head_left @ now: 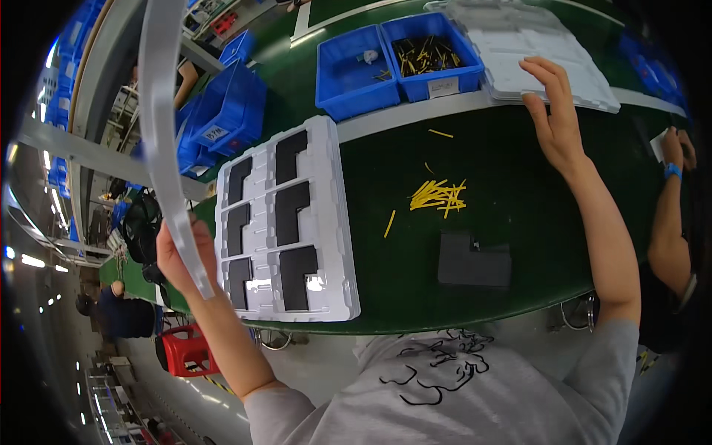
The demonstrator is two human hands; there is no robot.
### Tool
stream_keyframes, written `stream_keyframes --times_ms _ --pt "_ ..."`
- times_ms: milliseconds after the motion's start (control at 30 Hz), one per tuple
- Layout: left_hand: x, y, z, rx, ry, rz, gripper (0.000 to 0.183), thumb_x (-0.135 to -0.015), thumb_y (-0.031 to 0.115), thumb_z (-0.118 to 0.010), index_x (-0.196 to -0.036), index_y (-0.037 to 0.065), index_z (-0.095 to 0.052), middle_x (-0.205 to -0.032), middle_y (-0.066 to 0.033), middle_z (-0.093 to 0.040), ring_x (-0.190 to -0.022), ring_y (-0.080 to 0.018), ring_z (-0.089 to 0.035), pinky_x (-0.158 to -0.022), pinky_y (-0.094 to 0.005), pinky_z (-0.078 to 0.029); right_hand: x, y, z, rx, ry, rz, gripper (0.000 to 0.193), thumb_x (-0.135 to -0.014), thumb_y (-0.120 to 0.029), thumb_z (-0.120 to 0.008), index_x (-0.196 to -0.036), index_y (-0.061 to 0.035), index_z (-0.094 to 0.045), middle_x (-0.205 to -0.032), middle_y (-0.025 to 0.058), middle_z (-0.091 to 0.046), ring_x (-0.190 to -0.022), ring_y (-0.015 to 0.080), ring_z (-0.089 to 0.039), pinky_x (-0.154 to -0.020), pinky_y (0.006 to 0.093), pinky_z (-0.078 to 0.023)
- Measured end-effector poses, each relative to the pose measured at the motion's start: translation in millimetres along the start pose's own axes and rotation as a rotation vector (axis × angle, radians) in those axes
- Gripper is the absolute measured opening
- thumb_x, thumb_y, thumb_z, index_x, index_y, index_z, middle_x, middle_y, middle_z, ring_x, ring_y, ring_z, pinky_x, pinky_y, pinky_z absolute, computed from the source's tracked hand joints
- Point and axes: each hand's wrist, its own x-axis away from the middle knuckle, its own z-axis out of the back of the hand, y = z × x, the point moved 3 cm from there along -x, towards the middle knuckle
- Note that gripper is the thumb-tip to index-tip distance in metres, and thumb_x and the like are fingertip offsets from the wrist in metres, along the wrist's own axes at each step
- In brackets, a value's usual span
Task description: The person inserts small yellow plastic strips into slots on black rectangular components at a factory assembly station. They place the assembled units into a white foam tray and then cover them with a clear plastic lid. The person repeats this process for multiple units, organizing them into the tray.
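My left hand is closed on the edge of a white plastic tray, held up on its side at the left and seen nearly edge-on. Beside it a white moulded tray lies on the table, with several black L-shaped pieces in its compartments. At the upper right, my right hand has its fingers spread next to a stack of white trays; whether a fingertip touches the stack, I cannot tell. A dark L-shaped block sits near the table's front edge.
Yellow strips lie in a loose pile on the green table. Two blue bins stand behind, one full of yellow and black bits. More blue bins are at the left. Another person's hand is at the far right.
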Motion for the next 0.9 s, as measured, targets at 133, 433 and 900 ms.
stream_keyframes --times_ms 133,433,900 --pt "43 41 44 -0.49 0.666 0.043 0.041 -0.099 0.02 -0.043 -0.131 -0.006 -0.047 -0.115 -0.0154 -0.064 -0.097 -0.0223 -0.065 -0.086 -0.0369 -0.051 6 -16 -11 -0.023 -0.166 0.074 0.038 -0.084 -0.009 -0.065 -0.12 -0.0061 -0.054 -0.122 0.0128 -0.051 -0.114 0.0311 -0.05 -0.097 0.0372 -0.041" --pt "110 62 69 -0.415 0.511 0.057 0.043 -0.095 0.022 -0.045 -0.133 0.003 -0.047 -0.127 -0.0105 -0.058 -0.109 -0.0248 -0.061 -0.092 -0.0377 -0.051 9 -29 -18 -0.058 -0.286 0.112 0.035 -0.083 -0.01 -0.067 -0.116 -0.0052 -0.055 -0.117 0.0114 -0.053 -0.107 0.0305 -0.053 -0.091 0.0372 -0.044" --pt "20 -53 -49 -0.834 0.346 0.008 0.045 -0.093 0.014 -0.052 -0.135 -0.002 -0.045 -0.122 -0.0116 -0.059 -0.104 -0.0155 -0.06 -0.088 -0.027 -0.047 30 -98 -30 -1.63 -0.543 -0.645 0.099 -0.076 -0.054 -0.073 -0.145 -0.0002 -0.027 -0.135 0.0115 -0.047 -0.124 0.021 -0.048 -0.101 0.037 -0.042"
